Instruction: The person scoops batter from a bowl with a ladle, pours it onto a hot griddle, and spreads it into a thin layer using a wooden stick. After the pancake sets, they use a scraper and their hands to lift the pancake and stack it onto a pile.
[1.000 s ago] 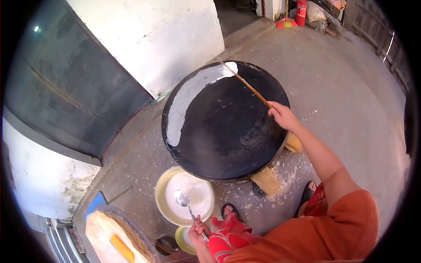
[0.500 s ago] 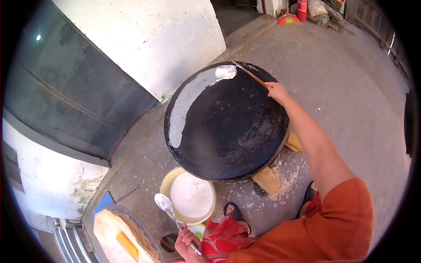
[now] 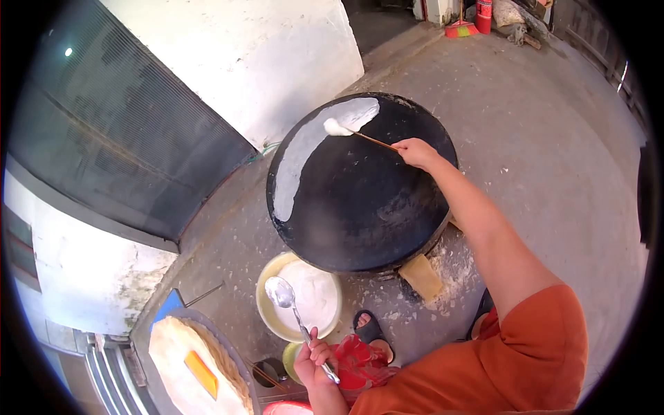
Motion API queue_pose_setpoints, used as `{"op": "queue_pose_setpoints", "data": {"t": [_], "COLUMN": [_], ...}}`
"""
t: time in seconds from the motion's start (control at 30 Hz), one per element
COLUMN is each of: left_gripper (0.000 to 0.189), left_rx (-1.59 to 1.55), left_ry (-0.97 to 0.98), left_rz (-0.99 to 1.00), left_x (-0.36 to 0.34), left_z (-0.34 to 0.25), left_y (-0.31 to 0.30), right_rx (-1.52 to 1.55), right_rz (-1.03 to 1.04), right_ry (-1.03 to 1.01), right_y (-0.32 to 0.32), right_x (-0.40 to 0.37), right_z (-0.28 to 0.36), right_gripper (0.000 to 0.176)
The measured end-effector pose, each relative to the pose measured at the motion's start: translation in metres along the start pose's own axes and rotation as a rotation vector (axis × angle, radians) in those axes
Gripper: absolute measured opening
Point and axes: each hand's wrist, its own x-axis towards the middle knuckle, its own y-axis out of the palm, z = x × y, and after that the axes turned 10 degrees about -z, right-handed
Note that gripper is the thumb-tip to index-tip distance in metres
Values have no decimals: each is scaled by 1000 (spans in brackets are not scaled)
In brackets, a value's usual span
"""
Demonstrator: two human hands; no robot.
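Observation:
A large round black griddle [image 3: 366,200] carries a curved band of pale batter [image 3: 296,159] along its upper left side. My right hand [image 3: 416,153] is closed on a thin wooden stick [image 3: 375,141] over the griddle. At the stick's far end, a white lump of batter [image 3: 337,127] touches the band's inner edge. My left hand [image 3: 316,356] grips the handle of a metal spoon [image 3: 280,292], whose bowl is over a tub of white batter [image 3: 263,299] below the griddle.
A stack of flat pancakes [image 3: 173,353] with an orange scraper [image 3: 200,374] on top stands at the lower left. Yellowish blocks [image 3: 420,277] lie by the griddle's base. A broom [image 3: 461,29] and red cylinder [image 3: 483,16] stand at the back.
My right hand has moved left and slightly down, bringing the stick's tip and the lump inward from the griddle's upper rim. My left hand and the spoon have shifted up and right.

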Motion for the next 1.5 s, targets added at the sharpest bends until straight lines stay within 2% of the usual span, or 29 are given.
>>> {"op": "queue_pose_setpoints", "data": {"t": [0.03,0.1,0.17,0.2,0.27,0.3,0.37,0.43,0.47,0.5,0.57,0.7,0.73,0.77,0.83,0.93,1.03,1.1,1.13,1.17,1.3,1.37,1.4,1.43,1.5], "left_gripper": [36,35,36,36,35,33,33,33,33,32,32,31,31,31,32,32,32,32,32,32,32,32,32,32,32], "left_rx": [0,19,53,100,87,78,82,80,97,114,120,130,139,133,156,161,158,180,200,189,196,175,173,184,185], "left_ry": [-1,58,100,142,120,99,91,87,95,104,117,119,121,120,152,155,132,147,155,157,193,171,169,166,161], "left_rz": [2,9,-7,-23,-1,19,6,-2,5,8,4,1,-3,-3,6,4,5,12,21,20,34,31,34,34,34], "left_x": [-2,-4,-2,-2,-1,0,1,1,1,1,0,-2,-1,-1,-1,-2,-3,-3,-2,-2,-6,-8,-8,-8,-5], "left_z": [0,0,0,-1,-4,-6,-7,-7,-5,-4,-2,-4,-5,-5,-3,0,-1,-3,-3,0,1,0,-2,-4,-5], "left_y": [0,1,0,-1,-2,-3,-4,-3,-3,-4,-2,-2,-3,-4,-4,-1,-2,-3,-5,-6,-3,-3,-3,-4,-8], "right_rx": [-96,-183,55,69,34,28,-36,-28,-30,-34,-74,-22,-95,-99,-26,27,-117,-14,-8,-14,-56,-43,47,-67,-30], "right_rz": [-34,-226,-263,-238,-155,-61,-16,-22,-113,-105,-47,79,21,-121,-226,-31,69,97,3,10,76,229,304,233,-98], "right_ry": [-72,47,187,98,-72,-73,-4,87,103,99,-78,-163,-58,35,143,-113,-174,-138,-119,-125,-166,-341,-196,-145,-28], "right_y": [-9,-34,-22,2,23,27,9,-3,9,18,39,1,-24,-20,-5,40,24,13,20,33,48,33,7,-14,3], "right_x": [-7,-31,-17,-10,-21,-27,-37,-28,-16,-19,-26,-45,-61,-58,-48,-55,-73,-60,-53,-48,-69,-68,-78,-89,-81], "right_z": [1,3,-36,-46,-20,-1,29,30,16,18,20,10,23,4,-22,2,45,34,25,19,40,27,32,37,-1], "right_gripper": [28,29,29,29,27,26,26,28,28,28,27,26,27,28,28,26,26,26,26,26,27,27,26,27,28]}}
